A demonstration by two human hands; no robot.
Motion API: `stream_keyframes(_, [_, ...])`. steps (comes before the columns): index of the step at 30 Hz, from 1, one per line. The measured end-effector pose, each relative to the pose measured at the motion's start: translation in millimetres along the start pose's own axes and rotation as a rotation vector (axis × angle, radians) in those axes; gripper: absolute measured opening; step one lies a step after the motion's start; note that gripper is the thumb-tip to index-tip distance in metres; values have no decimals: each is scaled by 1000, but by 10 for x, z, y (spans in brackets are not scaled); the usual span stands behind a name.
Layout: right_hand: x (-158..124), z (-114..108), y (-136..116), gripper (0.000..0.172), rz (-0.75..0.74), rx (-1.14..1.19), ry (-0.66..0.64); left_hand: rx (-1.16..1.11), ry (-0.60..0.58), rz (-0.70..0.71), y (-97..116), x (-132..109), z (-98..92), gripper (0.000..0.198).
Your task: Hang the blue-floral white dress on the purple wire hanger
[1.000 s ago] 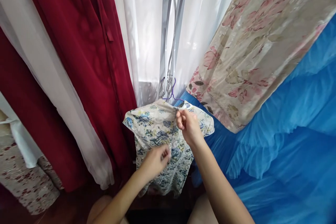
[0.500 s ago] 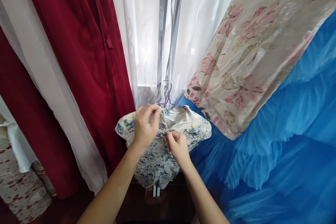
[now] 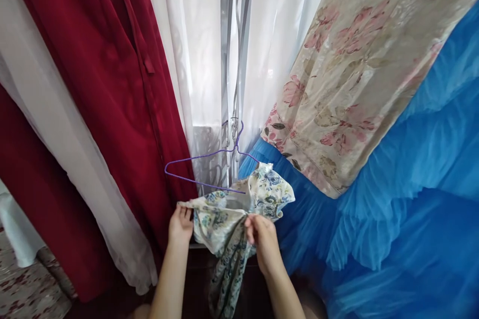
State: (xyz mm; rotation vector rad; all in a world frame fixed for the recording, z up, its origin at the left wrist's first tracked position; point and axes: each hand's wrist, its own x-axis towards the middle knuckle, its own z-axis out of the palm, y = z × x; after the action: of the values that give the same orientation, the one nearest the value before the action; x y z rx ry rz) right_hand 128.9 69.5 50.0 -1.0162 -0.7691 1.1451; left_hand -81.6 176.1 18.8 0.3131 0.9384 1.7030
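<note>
A white garment with blue and green flowers (image 3: pixel 220 227) hangs by its right shoulder from a purple hanger (image 3: pixel 194 156). The hanger's left arm is bare and its hook is up by a metal stand. My left hand (image 3: pixel 181 224) is closed on the garment's left shoulder edge, below the hanger's bare end. At the middle of the neckline my right hand (image 3: pixel 262 237) pinches the cloth. The garment's lower part droops in narrow folds between my forearms.
Grey metal uprights (image 3: pixel 235 60) stand in front of white curtains (image 3: pixel 202 35). Dark red cloth (image 3: pixel 123 109) hangs at left. Beige floral fabric (image 3: pixel 337 84) and ruffled blue tulle (image 3: pixel 411 199) hang close on the right.
The garment's left shoulder has come off the hanger, and the hanger's left arm now shows. My left hand has moved left and down with that shoulder; my right hand has lowered slightly.
</note>
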Motion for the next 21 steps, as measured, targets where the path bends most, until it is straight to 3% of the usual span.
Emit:
stream_keyframes(2, [-46, -318, 203, 31, -28, 141, 238, 9, -18, -126, -311, -222, -146, 13])
stream_keyframes(4, [-94, -634, 365, 28, -62, 194, 429, -23, -115, -280, -544, -475, -200, 8])
stream_keyframes(6, [-139, -858, 442, 25, -73, 164, 551, -63, -269, -396, -677, -750, -135, 19])
stream_keyframes(8, [-181, -937, 424, 26, -59, 81, 570, -50, -439, -415, -716, -1022, 36, 29])
stream_keyframes(11, [-247, -829, 293, 29, -40, -90, 317, 175, -664, -303, -681, -1370, 351, 29])
stream_keyframes(14, [-331, -672, 185, 43, 24, -159, -3, 421, -730, -174, -649, -1579, 543, 28])
stream_keyframes(17, [-419, -647, 157, 41, 136, -147, -216, 493, -717, -167, -658, -1610, 535, 29])
stream_keyframes(21, [-518, -729, 135, 38, 274, -190, -401, 441, -795, -304, -687, -1515, 284, 36])
